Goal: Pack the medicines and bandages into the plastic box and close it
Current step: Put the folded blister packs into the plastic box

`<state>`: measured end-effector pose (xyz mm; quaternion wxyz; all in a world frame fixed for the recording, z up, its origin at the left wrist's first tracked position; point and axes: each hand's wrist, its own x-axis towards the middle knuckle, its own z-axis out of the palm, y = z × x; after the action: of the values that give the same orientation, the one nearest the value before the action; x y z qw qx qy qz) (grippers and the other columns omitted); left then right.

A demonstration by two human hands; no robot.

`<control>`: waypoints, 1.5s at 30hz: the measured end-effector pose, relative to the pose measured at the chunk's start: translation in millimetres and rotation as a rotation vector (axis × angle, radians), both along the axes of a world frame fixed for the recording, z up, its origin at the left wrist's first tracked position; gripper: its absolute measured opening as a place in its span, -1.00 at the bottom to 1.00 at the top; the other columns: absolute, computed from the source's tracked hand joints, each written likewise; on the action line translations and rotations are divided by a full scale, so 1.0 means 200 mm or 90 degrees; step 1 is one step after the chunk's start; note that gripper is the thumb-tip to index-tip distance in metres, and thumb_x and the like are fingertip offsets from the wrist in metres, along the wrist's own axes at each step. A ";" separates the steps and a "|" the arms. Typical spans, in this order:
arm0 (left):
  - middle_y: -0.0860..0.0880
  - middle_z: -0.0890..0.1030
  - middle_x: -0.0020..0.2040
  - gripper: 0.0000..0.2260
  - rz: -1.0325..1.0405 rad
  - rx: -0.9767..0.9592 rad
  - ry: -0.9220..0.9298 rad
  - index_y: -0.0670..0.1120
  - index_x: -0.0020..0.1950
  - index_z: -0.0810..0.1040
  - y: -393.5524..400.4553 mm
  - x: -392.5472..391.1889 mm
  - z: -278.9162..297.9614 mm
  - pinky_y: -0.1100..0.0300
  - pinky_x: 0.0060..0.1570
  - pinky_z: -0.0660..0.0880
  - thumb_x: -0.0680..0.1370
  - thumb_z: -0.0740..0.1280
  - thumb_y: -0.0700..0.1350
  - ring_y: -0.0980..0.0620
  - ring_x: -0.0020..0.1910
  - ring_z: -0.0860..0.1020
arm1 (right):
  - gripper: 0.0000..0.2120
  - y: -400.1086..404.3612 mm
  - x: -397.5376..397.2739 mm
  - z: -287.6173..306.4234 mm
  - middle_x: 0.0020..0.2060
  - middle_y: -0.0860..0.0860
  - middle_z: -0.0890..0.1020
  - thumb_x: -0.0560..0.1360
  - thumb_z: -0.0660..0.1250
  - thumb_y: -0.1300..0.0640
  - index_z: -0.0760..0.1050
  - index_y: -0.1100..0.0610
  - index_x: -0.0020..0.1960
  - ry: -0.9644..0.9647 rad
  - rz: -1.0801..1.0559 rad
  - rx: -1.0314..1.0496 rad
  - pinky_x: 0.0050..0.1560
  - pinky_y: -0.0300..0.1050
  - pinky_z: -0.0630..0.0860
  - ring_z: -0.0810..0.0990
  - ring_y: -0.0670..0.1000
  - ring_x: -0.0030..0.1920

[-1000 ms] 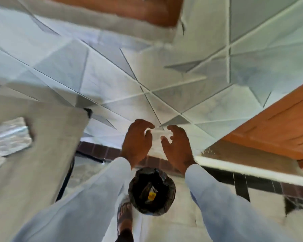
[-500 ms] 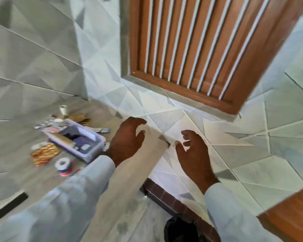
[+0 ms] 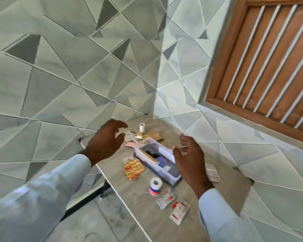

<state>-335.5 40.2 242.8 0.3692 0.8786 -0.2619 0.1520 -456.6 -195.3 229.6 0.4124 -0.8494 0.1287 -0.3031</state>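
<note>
An open, clear plastic box point(image 3: 166, 173) lies on a grey table point(image 3: 147, 215) with some packs inside it. Around it lie a gold blister pack point(image 3: 133, 168), a white tape roll point(image 3: 155, 186), two red-and-white sachets point(image 3: 179, 210), a silver strip point(image 3: 212, 172) and a small white bottle point(image 3: 141, 127) among more strips at the far end. My left hand point(image 3: 105, 142) hovers left of the box, empty with fingers spread. My right hand point(image 3: 191, 161) hovers over the box's right side, also empty and spread.
Grey tiled walls point(image 3: 68, 75) with triangular patterns close in on the left, far and right sides of the table. A brown slatted wooden shutter point(image 3: 269, 58) is at the upper right. The table's left edge drops to a grey floor point(image 3: 87, 224).
The view has swung from the floor and a black bin up to the table. Both hands now hover on either side of the box, still holding nothing.
</note>
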 end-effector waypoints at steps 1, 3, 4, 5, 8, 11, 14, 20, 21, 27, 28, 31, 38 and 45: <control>-0.05 0.54 0.07 -0.76 0.005 0.010 0.007 -0.03 0.14 0.54 0.10 0.07 0.01 0.14 -0.01 0.49 0.49 0.36 -0.21 0.01 -0.07 0.55 | -0.71 0.08 0.07 -0.02 0.04 0.01 0.58 0.45 0.40 0.16 0.50 0.08 0.15 0.018 0.005 0.010 -0.08 -0.26 0.45 0.59 0.01 -0.02; -0.05 0.54 0.05 -0.76 0.011 0.019 0.025 -0.02 0.13 0.55 0.21 0.16 0.01 0.11 0.01 0.50 0.48 0.37 -0.21 -0.01 -0.08 0.55 | -0.74 0.18 0.15 -0.06 0.04 0.01 0.58 0.46 0.40 0.14 0.49 0.06 0.13 0.055 0.020 0.024 -0.16 -0.35 0.42 0.57 -0.02 -0.05; -0.05 0.54 0.04 -0.76 0.010 0.023 0.036 -0.02 0.13 0.55 0.26 0.22 0.00 0.10 0.02 0.50 0.48 0.37 -0.21 -0.02 -0.08 0.56 | -0.75 0.22 0.21 -0.08 0.04 0.02 0.58 0.46 0.40 0.13 0.49 0.06 0.12 0.069 0.024 0.034 -0.16 -0.35 0.43 0.57 -0.02 -0.05; -0.05 0.54 0.03 -0.76 0.005 0.029 0.045 -0.02 0.13 0.55 0.29 0.28 -0.02 0.10 0.02 0.50 0.48 0.37 -0.21 -0.01 -0.09 0.56 | -0.76 0.26 0.27 -0.11 0.05 0.02 0.59 0.46 0.39 0.13 0.49 0.06 0.12 0.085 0.023 0.047 -0.14 -0.31 0.45 0.58 -0.01 -0.04; -0.01 0.54 0.02 -0.75 0.002 0.039 0.076 0.02 0.14 0.53 0.34 0.40 -0.13 0.14 0.00 0.49 0.48 0.37 -0.17 0.02 -0.09 0.56 | -0.72 0.32 0.41 -0.17 0.09 0.01 0.58 0.47 0.37 0.14 0.48 0.09 0.18 0.135 0.020 0.115 0.02 -0.16 0.48 0.57 0.01 0.05; 0.03 0.54 0.01 -0.75 -0.004 0.048 0.113 0.04 0.14 0.53 0.37 0.56 -0.28 0.20 -0.06 0.42 0.48 0.37 -0.16 0.05 -0.10 0.55 | -0.79 0.36 0.58 -0.28 0.00 0.02 0.59 0.47 0.35 0.16 0.49 0.11 0.10 0.185 0.011 0.142 0.00 -0.17 0.43 0.55 0.04 0.04; 0.05 0.53 -0.01 -0.75 -0.043 0.091 0.191 0.17 0.08 0.48 0.37 0.71 -0.45 0.22 -0.06 0.43 0.48 0.38 -0.12 0.09 -0.12 0.54 | -0.81 0.39 0.76 -0.49 -0.01 0.05 0.61 0.45 0.37 0.12 0.50 0.10 0.06 0.232 -0.005 0.150 0.00 -0.14 0.45 0.56 0.06 0.04; -0.01 0.58 0.05 -0.79 -0.081 0.193 0.459 0.18 0.04 0.42 0.28 0.97 -0.81 0.23 0.08 0.44 0.47 0.40 0.04 0.05 0.00 0.54 | -0.51 0.47 0.99 -0.93 0.31 0.09 0.48 0.49 0.33 0.02 0.36 0.16 0.37 0.471 -0.037 0.210 0.31 -0.10 0.36 0.45 0.07 0.30; -0.02 0.58 0.06 -0.77 -0.091 0.206 0.490 0.16 0.06 0.42 0.25 1.02 -0.86 0.24 0.10 0.43 0.47 0.40 0.06 0.05 0.04 0.54 | -0.48 0.47 1.02 -1.00 0.32 0.10 0.48 0.48 0.32 -0.02 0.36 0.17 0.37 0.497 -0.047 0.206 0.33 -0.08 0.36 0.44 0.08 0.30; -0.07 0.55 0.09 -0.65 -0.148 0.212 0.621 0.11 0.17 0.41 0.04 1.21 -1.06 0.27 0.01 0.38 0.44 0.44 0.05 0.03 0.06 0.51 | -0.39 0.42 1.08 -1.22 0.29 0.07 0.47 0.40 0.32 -0.13 0.32 0.11 0.37 0.632 -0.168 0.211 0.29 -0.09 0.39 0.46 0.08 0.28; -0.08 0.54 0.10 -0.60 -0.161 0.215 0.635 0.09 0.22 0.41 0.00 1.22 -1.08 0.27 -0.01 0.37 0.44 0.44 0.04 0.03 0.05 0.50 | -0.40 0.43 1.09 -1.21 0.28 0.07 0.48 0.40 0.34 -0.12 0.32 0.10 0.36 0.634 -0.185 0.223 0.28 -0.09 0.40 0.46 0.09 0.27; -0.03 0.53 0.02 -0.50 -0.232 0.241 0.656 0.04 0.33 0.35 -0.13 1.33 -1.17 0.23 0.00 0.40 0.44 0.44 -0.02 0.01 0.05 0.49 | -0.50 0.45 1.15 -1.23 0.23 0.10 0.46 0.43 0.37 0.00 0.33 0.11 0.30 0.602 -0.259 0.282 0.19 -0.11 0.40 0.46 0.11 0.23; -0.02 0.56 0.18 -0.53 -0.419 0.363 0.673 0.04 0.29 0.36 -0.22 1.51 -1.27 0.12 0.10 0.50 0.43 0.41 -0.11 0.02 0.11 0.54 | -0.63 0.63 1.31 -1.21 0.12 0.07 0.57 0.41 0.40 0.18 0.40 0.07 0.18 0.505 -0.389 0.469 0.12 0.04 0.57 0.56 0.06 0.10; -0.08 0.62 0.03 -0.66 -0.485 0.341 0.765 -0.08 0.09 0.52 -0.19 1.70 -1.27 0.14 -0.09 0.57 0.35 0.40 -0.28 0.00 -0.01 0.60 | -0.48 0.77 1.43 -1.16 0.16 0.12 0.55 0.42 0.33 0.34 0.34 0.08 0.33 0.378 -0.483 0.655 0.08 0.07 0.59 0.56 0.11 0.11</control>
<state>4.2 1.2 -12.1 0.2491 0.7188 -0.3291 -0.5594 -170.3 -41.0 -2.8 0.5750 -0.4901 0.6500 -0.0818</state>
